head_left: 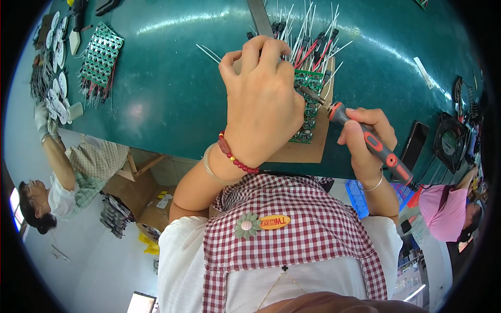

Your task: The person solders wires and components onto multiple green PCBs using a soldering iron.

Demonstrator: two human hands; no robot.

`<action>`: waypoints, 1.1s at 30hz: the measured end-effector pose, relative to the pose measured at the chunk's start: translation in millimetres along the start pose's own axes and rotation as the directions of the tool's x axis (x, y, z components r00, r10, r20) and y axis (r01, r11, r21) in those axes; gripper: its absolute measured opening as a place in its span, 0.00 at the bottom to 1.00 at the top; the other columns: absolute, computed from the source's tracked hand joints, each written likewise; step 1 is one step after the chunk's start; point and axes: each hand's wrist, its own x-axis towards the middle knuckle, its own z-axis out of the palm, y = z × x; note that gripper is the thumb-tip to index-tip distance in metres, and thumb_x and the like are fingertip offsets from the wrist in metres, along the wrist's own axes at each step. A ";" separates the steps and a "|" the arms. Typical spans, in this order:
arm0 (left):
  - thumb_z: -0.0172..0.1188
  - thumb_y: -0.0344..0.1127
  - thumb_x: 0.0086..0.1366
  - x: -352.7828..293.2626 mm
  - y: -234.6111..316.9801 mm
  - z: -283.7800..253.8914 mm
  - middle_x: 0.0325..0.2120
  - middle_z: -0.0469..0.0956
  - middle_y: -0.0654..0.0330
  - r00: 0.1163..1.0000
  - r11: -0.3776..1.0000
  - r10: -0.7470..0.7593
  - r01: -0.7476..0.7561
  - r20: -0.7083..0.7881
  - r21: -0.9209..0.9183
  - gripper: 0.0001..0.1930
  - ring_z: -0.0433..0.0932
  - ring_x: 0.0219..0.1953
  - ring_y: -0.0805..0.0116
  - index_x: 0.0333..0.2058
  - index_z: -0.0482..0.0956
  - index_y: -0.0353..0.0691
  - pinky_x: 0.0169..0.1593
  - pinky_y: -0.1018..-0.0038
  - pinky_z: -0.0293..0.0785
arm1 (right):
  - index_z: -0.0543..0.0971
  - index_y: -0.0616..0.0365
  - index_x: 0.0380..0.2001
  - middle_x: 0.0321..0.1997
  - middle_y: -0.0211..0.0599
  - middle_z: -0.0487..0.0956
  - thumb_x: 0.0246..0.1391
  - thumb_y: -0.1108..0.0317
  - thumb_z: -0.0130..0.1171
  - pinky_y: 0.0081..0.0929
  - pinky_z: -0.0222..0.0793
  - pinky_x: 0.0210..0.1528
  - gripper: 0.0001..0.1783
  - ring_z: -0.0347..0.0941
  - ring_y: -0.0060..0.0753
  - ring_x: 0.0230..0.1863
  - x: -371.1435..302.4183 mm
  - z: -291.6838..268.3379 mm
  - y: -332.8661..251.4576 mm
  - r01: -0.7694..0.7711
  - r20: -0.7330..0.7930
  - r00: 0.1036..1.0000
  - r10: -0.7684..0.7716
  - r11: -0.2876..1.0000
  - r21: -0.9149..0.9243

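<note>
My right hand (pixel 368 133) grips a grey and red soldering iron (pixel 387 156) like a pen, its tip pointing left over a green circuit board panel (pixel 312 79). Small dark parts cover the panel, which lies on a piece of brown cardboard (pixel 295 155). My left hand (pixel 263 99) rests palm down over the panel's left part, fingers bent, hiding what is under them. A grey metal strip (pixel 260 18) runs down to those fingers; whether they hold it is hidden. Red, black and white wires (pixel 313 47) fan out beyond the panel.
Another wired board panel (pixel 100 55) lies at the left, near white discs (pixel 58 96) that a gloved co-worker's hand (pixel 43 121) touches. A phone (pixel 415 143) and a black fan (pixel 451 138) sit at the right. A white strip (pixel 422 72) lies on the green table (pixel 172 78).
</note>
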 end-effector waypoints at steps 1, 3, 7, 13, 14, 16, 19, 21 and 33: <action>0.58 0.27 0.41 0.9 -0.3 -0.4 0.41 0.72 0.57 1.000 1.000 0.006 -0.006 -0.003 0.006 0.07 0.68 0.51 0.58 0.23 0.77 0.32 0.53 0.54 0.58 | 0.78 0.62 0.35 0.25 0.36 0.79 0.49 0.76 0.63 0.16 0.65 0.23 0.08 0.73 0.18 0.21 -0.9 0.5 0.3 0.007 -0.003 1.000 -0.008 1.000 -0.028; 0.58 0.26 0.41 2.7 -0.7 -1.1 0.41 0.73 0.57 1.000 1.000 0.019 -0.019 0.023 -0.008 0.07 0.68 0.51 0.58 0.23 0.78 0.32 0.53 0.54 0.58 | 0.78 0.61 0.35 0.23 0.35 0.78 0.49 0.76 0.63 0.18 0.64 0.23 0.08 0.71 0.19 0.20 -2.5 1.9 1.3 0.012 0.005 1.000 -0.012 1.000 -0.023; 0.58 0.26 0.41 5.0 -1.9 -4.1 0.40 0.73 0.57 0.999 0.999 0.035 -0.034 0.042 -0.005 0.07 0.68 0.51 0.58 0.23 0.78 0.32 0.53 0.54 0.59 | 0.78 0.60 0.34 0.21 0.34 0.75 0.47 0.78 0.63 0.19 0.60 0.22 0.09 0.67 0.20 0.19 -5.0 3.4 3.4 0.066 -0.015 0.998 -0.066 0.998 -0.012; 0.58 0.25 0.41 5.5 -4.4 -11.1 0.40 0.73 0.56 0.997 0.999 0.035 -0.032 0.069 -0.038 0.06 0.69 0.50 0.58 0.23 0.78 0.32 0.53 0.53 0.59 | 0.78 0.61 0.36 0.22 0.33 0.75 0.49 0.78 0.62 0.19 0.58 0.21 0.09 0.66 0.19 0.20 -5.7 2.1 5.7 0.101 -0.027 0.995 -0.101 0.995 0.003; 0.58 0.25 0.41 6.2 -4.5 -11.0 0.40 0.73 0.56 0.996 0.999 0.039 -0.036 0.080 -0.033 0.07 0.69 0.50 0.58 0.23 0.78 0.32 0.53 0.53 0.59 | 0.77 0.61 0.36 0.21 0.33 0.74 0.49 0.78 0.61 0.19 0.58 0.21 0.09 0.65 0.19 0.20 -5.1 2.9 7.0 0.108 -0.024 0.994 -0.107 0.994 0.028; 0.58 0.25 0.41 7.1 -4.4 -10.8 0.40 0.73 0.56 0.995 0.999 0.044 -0.041 0.090 -0.029 0.07 0.69 0.50 0.58 0.23 0.78 0.32 0.53 0.53 0.59 | 0.77 0.61 0.36 0.21 0.33 0.74 0.49 0.78 0.61 0.19 0.57 0.21 0.09 0.65 0.18 0.19 -4.6 5.0 9.3 0.120 -0.029 0.992 -0.119 0.993 0.022; 0.59 0.25 0.41 7.0 -4.1 -11.6 0.40 0.74 0.56 0.994 0.999 0.044 -0.041 0.096 -0.030 0.07 0.69 0.50 0.58 0.23 0.79 0.32 0.53 0.53 0.59 | 0.77 0.61 0.36 0.21 0.32 0.74 0.50 0.78 0.61 0.20 0.57 0.20 0.09 0.64 0.18 0.19 -6.4 4.4 9.3 0.126 -0.063 0.990 -0.124 0.991 0.034; 0.58 0.23 0.43 6.5 -4.4 -12.5 0.42 0.74 0.60 0.996 0.999 0.018 -0.014 0.090 -0.047 0.06 0.69 0.52 0.58 0.16 0.68 0.38 0.53 0.57 0.59 | 0.77 0.61 0.36 0.21 0.32 0.74 0.49 0.78 0.61 0.20 0.56 0.20 0.09 0.64 0.18 0.19 -7.5 3.2 8.5 0.115 -0.083 0.990 -0.111 0.992 0.044; 0.58 0.23 0.43 8.5 -5.6 -10.8 0.42 0.74 0.60 0.995 0.999 0.041 -0.038 0.091 -0.036 0.06 0.69 0.51 0.59 0.17 0.69 0.37 0.54 0.57 0.60 | 0.78 0.64 0.33 0.20 0.36 0.74 0.45 0.80 0.62 0.20 0.60 0.20 0.09 0.68 0.23 0.18 -5.2 12.2 5.9 0.140 -0.054 0.989 -0.139 0.990 -0.002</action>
